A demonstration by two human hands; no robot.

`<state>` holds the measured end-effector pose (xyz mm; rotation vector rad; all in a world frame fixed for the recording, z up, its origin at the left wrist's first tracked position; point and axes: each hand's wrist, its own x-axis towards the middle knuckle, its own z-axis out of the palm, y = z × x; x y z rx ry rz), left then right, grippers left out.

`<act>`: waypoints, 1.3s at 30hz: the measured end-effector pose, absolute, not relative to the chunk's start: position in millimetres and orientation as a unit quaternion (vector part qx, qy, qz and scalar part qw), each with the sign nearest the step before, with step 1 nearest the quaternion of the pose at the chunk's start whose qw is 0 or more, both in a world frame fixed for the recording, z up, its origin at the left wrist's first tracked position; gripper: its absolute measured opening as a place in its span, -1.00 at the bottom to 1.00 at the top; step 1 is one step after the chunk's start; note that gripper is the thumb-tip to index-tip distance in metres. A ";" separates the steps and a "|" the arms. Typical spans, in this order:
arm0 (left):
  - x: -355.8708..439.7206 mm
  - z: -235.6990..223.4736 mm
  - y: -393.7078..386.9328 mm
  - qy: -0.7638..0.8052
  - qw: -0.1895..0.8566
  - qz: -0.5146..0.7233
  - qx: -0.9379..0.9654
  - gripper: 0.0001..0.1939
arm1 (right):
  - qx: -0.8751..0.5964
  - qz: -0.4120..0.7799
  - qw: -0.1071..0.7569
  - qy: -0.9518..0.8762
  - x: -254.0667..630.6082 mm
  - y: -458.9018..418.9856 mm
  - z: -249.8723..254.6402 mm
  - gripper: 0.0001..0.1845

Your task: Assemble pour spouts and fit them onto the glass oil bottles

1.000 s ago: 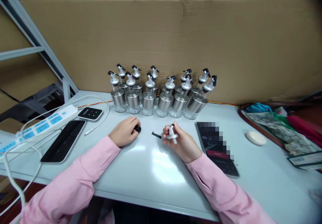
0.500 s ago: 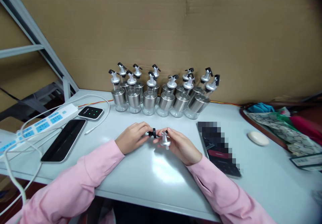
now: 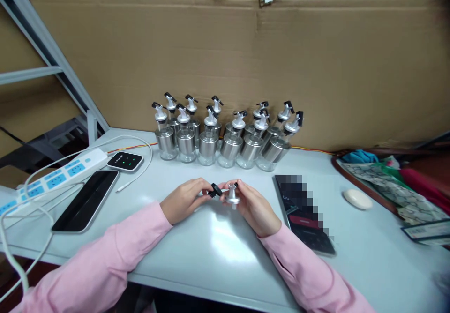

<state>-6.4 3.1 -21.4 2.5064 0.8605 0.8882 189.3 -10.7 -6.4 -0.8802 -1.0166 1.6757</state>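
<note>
My left hand (image 3: 186, 199) pinches a small black stopper (image 3: 215, 190) between thumb and fingers, tilted over the table. Just to its right, my right hand (image 3: 258, 208) grips a silver pour spout (image 3: 232, 196) with a small black tip on top; its flared base points down. The two parts are close together, and I cannot tell whether they touch. Behind my hands stand two rows of glass oil bottles (image 3: 208, 145) with steel sleeves, each visible top bearing a silver spout with a black flap.
On the left lie a dark phone (image 3: 86, 201), a small black-and-white device (image 3: 125, 161), a white power strip (image 3: 58, 178) and loose white cables. To the right are another phone (image 3: 305, 217), a white oval object (image 3: 357, 199) and a bag (image 3: 383, 182). Cardboard (image 3: 225, 46) rises behind.
The black stopper in my left hand has turned from upright to tilted. Both hands stay close together, the right still holding the spout. The camera view has shifted slightly.
</note>
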 end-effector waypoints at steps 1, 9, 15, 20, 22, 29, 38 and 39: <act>-6.0 -21.1 3.0 0.299 0.169 0.315 0.885 -0.86 | -0.378 0.665 0.488 -0.420 189.6 -10.2 -8.0 -0.61; -2.9 -17.5 2.7 0.267 0.136 0.309 0.903 -0.84 | -0.411 0.633 0.558 -0.344 190.6 -4.5 -13.0 -0.62; -3.3 -17.1 2.5 0.275 0.119 0.310 0.902 -0.78 | -0.375 0.656 0.563 -0.335 190.5 -4.1 -13.6 -0.66; -2.3 -16.1 2.2 0.293 0.118 0.305 0.899 -0.74 | -0.381 0.654 0.559 -0.338 191.1 -4.8 -14.5 -0.67; -1.7 -15.7 1.7 0.295 0.115 0.305 0.898 -0.73 | -0.382 0.653 0.558 -0.340 191.3 -5.1 -14.1 -0.66; -1.7 -16.7 0.9 0.289 0.110 0.317 0.897 -0.75 | -0.388 0.645 0.553 -0.357 190.4 -6.9 -11.6 -0.66; -2.1 -17.8 2.3 0.293 0.111 0.312 0.897 -0.78 | -0.374 0.658 0.534 -0.377 192.3 -8.0 -13.3 -0.69; -2.2 -18.2 2.4 0.294 0.114 0.310 0.897 -0.78 | -0.374 0.653 0.533 -0.386 192.2 -8.4 -13.5 -0.69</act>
